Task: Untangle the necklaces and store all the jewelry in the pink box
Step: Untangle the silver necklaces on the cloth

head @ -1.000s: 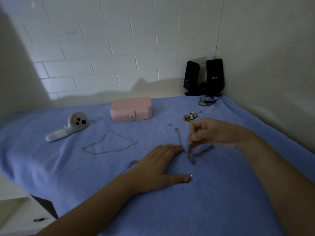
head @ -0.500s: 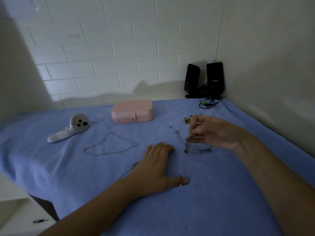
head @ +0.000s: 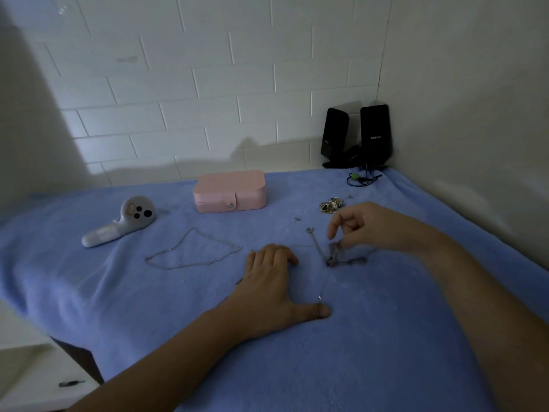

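On blue blanket (head: 386, 337), tangled necklaces (head: 334, 258), left hand (head: 273, 289) flat beside, right hand (head: 362, 227) pinching them

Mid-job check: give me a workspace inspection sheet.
Surface: blue blanket, dim light.
Job's things: pink box closed; one necklace lies loose; tangle, blurred, at right hand; small jewelry pile beyond it.
Clutter: white handheld device; two speakers.
Hands: left hand flat, thumb pinning a chain end; right hand pinches the tangle.
Cables: black cable by the speakers.
Surroundings: brick wall; white drawer at left.
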